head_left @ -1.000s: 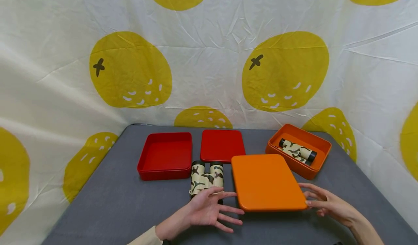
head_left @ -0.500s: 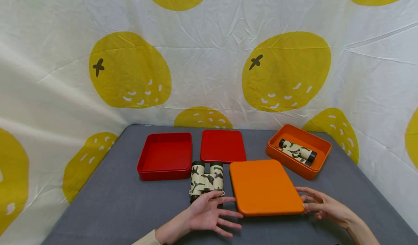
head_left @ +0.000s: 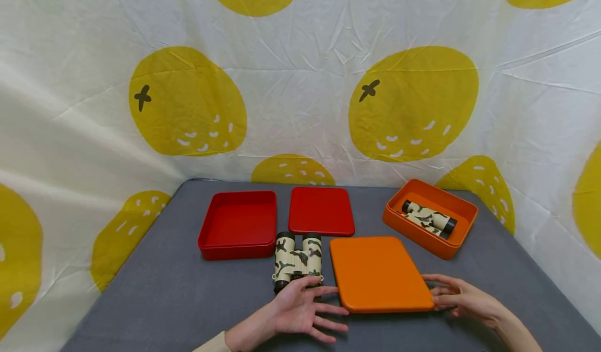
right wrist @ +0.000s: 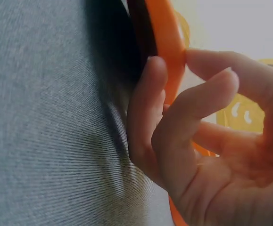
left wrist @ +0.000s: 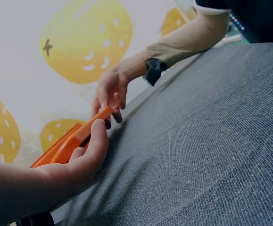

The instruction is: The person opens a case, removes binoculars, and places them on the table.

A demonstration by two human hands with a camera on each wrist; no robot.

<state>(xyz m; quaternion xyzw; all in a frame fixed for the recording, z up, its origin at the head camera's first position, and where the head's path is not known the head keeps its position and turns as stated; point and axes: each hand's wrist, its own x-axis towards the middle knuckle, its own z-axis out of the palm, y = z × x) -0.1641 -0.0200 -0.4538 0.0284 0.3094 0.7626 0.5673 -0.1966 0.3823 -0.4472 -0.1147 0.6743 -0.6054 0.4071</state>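
A square orange lid (head_left: 381,275) lies low over the grey table, its dark underside and shadow showing in the right wrist view. At its right front corner my right hand (head_left: 469,302) pinches the rim, thumb and fingertips on the edge in the right wrist view (right wrist: 174,52). My left hand (head_left: 302,310) is palm up with fingers spread and straight, fingertips at the lid's left front corner. Camouflage binoculars (head_left: 298,258) lie just behind the left hand, their near end partly covered by it.
Behind the binoculars lies a red lid (head_left: 321,211), with a red box (head_left: 239,226) to its left. An orange box (head_left: 399,218) at the back right holds a second pair of camouflage binoculars (head_left: 429,217). A fruit-print curtain (head_left: 300,107) surrounds the grey table (head_left: 173,300).
The orange lid has come down and toward me, more nearly level. My right hand has moved with it, slightly lower and to the left; my left hand has dipped slightly.
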